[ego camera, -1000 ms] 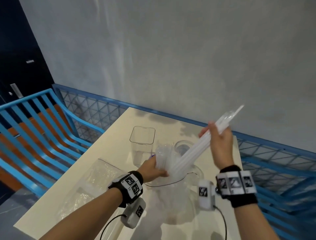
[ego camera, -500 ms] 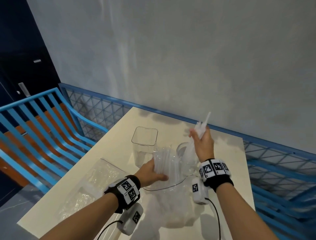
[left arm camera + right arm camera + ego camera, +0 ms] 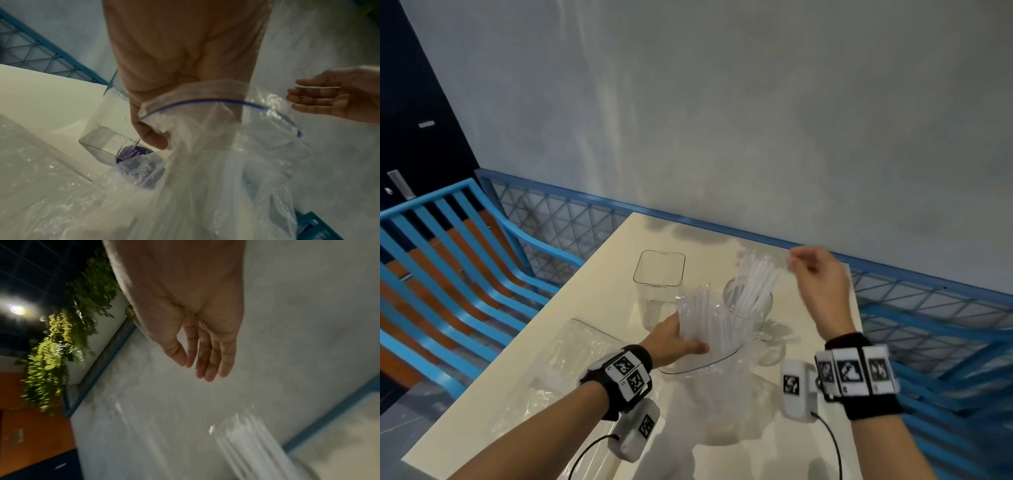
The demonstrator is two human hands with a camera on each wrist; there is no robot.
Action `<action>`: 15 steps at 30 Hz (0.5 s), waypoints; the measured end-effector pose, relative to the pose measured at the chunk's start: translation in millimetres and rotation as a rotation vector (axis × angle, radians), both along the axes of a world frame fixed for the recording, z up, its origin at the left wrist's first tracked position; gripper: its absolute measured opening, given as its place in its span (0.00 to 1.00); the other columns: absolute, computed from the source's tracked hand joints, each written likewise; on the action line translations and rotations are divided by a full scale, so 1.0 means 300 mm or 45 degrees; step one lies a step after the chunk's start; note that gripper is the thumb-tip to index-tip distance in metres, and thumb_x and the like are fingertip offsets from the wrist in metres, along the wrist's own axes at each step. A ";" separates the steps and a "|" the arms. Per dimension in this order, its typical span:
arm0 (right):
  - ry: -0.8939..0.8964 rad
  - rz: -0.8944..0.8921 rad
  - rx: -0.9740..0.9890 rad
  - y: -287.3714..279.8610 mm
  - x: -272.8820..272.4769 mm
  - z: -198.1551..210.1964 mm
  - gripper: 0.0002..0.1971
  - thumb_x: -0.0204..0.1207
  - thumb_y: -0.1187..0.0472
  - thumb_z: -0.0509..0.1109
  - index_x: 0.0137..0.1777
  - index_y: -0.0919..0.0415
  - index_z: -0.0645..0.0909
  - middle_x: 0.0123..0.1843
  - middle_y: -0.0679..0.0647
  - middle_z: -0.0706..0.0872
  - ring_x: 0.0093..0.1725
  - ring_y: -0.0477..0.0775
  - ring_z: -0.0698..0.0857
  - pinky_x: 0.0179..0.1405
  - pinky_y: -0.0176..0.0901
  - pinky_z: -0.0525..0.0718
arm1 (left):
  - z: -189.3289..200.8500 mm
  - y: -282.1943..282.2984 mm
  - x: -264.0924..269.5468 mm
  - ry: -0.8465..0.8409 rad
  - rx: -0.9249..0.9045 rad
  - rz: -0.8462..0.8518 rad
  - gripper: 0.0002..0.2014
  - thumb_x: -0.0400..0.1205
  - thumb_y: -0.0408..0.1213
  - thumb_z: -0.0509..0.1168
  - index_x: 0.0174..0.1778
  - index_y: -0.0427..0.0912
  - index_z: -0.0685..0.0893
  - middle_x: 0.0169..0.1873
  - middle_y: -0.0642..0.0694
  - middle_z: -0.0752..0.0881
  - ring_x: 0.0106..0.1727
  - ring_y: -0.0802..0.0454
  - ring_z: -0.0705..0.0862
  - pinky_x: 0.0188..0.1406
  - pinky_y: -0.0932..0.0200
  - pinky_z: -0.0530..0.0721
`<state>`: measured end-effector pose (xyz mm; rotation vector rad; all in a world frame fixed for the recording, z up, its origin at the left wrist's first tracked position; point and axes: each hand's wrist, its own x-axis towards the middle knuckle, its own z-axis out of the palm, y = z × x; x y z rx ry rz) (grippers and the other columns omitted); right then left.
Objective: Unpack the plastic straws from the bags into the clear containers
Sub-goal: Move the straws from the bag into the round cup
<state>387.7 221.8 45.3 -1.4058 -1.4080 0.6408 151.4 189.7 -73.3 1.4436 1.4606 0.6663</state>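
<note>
Gripping the bag (image 3: 698,356) with our left hand (image 3: 671,342), our empty right hand (image 3: 815,284), fingers loose, should grab more straws (image 3: 705,322) evenly.

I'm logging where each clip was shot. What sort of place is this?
Probably a cafe or eatery seating corner: a cream table against a grey wall, blue slatted bench seating, and hanging greenery overhead. I can't be certain.
</note>
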 end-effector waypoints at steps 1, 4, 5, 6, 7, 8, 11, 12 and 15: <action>0.015 0.106 -0.098 -0.040 -0.031 -0.038 0.11 0.77 0.61 0.71 0.59 0.57 0.82 0.53 0.51 0.88 0.53 0.49 0.85 0.56 0.41 0.82 | 0.005 -0.003 0.003 -0.003 0.010 -0.003 0.40 0.58 0.55 0.77 0.68 0.48 0.77 0.56 0.50 0.88 0.59 0.50 0.86 0.65 0.45 0.82; 0.000 0.458 -0.461 -0.134 -0.141 -0.204 0.27 0.70 0.56 0.78 0.69 0.54 0.75 0.60 0.48 0.83 0.58 0.49 0.84 0.57 0.39 0.82 | 0.012 -0.014 0.015 -0.074 0.038 -0.027 0.42 0.59 0.53 0.79 0.70 0.46 0.77 0.58 0.48 0.88 0.60 0.50 0.86 0.65 0.44 0.82; -0.032 0.482 -0.479 -0.155 -0.166 -0.260 0.29 0.69 0.56 0.79 0.69 0.54 0.75 0.60 0.49 0.83 0.58 0.50 0.84 0.55 0.36 0.82 | 0.011 -0.018 0.017 -0.099 0.049 -0.030 0.42 0.58 0.53 0.80 0.69 0.45 0.77 0.58 0.47 0.88 0.60 0.50 0.86 0.65 0.43 0.83; -0.062 0.448 -0.443 -0.173 -0.182 -0.306 0.27 0.68 0.57 0.79 0.67 0.55 0.76 0.59 0.51 0.84 0.56 0.50 0.84 0.51 0.32 0.81 | 0.006 -0.022 0.018 -0.114 0.060 -0.025 0.43 0.57 0.52 0.80 0.69 0.44 0.78 0.58 0.46 0.88 0.61 0.50 0.86 0.65 0.42 0.83; -0.079 0.375 -0.385 -0.187 -0.189 -0.334 0.23 0.67 0.58 0.79 0.62 0.55 0.79 0.56 0.53 0.85 0.53 0.51 0.84 0.46 0.29 0.80 | 0.006 -0.028 0.018 -0.124 0.067 -0.020 0.43 0.56 0.51 0.80 0.68 0.43 0.78 0.58 0.45 0.87 0.61 0.49 0.86 0.65 0.43 0.83; -0.082 0.300 -0.339 -0.198 -0.189 -0.346 0.18 0.68 0.59 0.78 0.56 0.56 0.80 0.52 0.56 0.85 0.50 0.53 0.84 0.41 0.29 0.78 | 0.003 -0.032 0.014 -0.137 0.075 -0.017 0.44 0.55 0.51 0.80 0.68 0.42 0.78 0.59 0.46 0.87 0.62 0.49 0.85 0.66 0.43 0.82; -0.075 0.218 -0.315 -0.207 -0.174 -0.343 0.11 0.69 0.62 0.76 0.49 0.55 0.79 0.50 0.59 0.85 0.49 0.56 0.83 0.37 0.28 0.74 | 0.004 -0.046 0.009 -0.156 0.102 -0.011 0.43 0.55 0.50 0.80 0.68 0.43 0.79 0.59 0.47 0.88 0.62 0.49 0.85 0.66 0.45 0.82; -0.063 0.207 -0.316 -0.206 -0.169 -0.337 0.12 0.69 0.63 0.75 0.51 0.57 0.80 0.51 0.58 0.85 0.50 0.56 0.83 0.36 0.26 0.74 | 0.006 -0.048 0.010 -0.150 0.122 -0.010 0.41 0.56 0.49 0.80 0.67 0.43 0.80 0.58 0.47 0.88 0.62 0.49 0.85 0.65 0.45 0.82; 0.030 0.187 -0.250 -0.195 -0.153 -0.318 0.10 0.73 0.64 0.73 0.53 0.66 0.81 0.47 0.58 0.87 0.47 0.57 0.85 0.35 0.23 0.76 | 0.029 -0.051 0.019 -0.112 0.203 0.009 0.33 0.60 0.43 0.79 0.63 0.42 0.83 0.55 0.45 0.89 0.59 0.47 0.86 0.63 0.45 0.83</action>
